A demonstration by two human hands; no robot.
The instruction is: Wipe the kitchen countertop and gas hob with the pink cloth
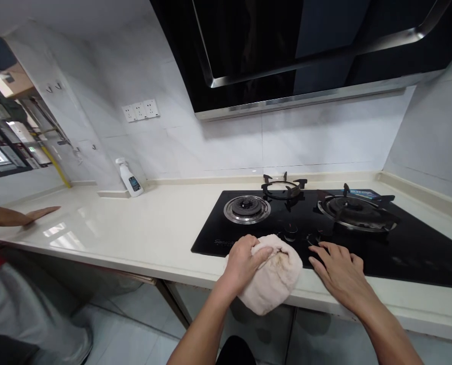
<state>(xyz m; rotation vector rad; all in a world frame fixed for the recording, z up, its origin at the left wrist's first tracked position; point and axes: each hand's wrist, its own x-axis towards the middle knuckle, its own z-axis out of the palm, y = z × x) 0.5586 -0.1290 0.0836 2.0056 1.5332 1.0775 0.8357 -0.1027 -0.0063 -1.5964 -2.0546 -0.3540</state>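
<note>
We look from the person's head, above and behind the left grip (245, 259) and the right grip (338, 269), facing forward and down across the table (165, 220) to the wall (233, 147) beyond them. Both grips lie near us, low in our wide view, which takes in the range hood (271, 50) above them and another person's hand (41, 213) well to their left.

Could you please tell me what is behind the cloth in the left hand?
The black hob and white counter run in behind the cloth from both sides; the parts it and the left hand cover cannot be seen.
</note>
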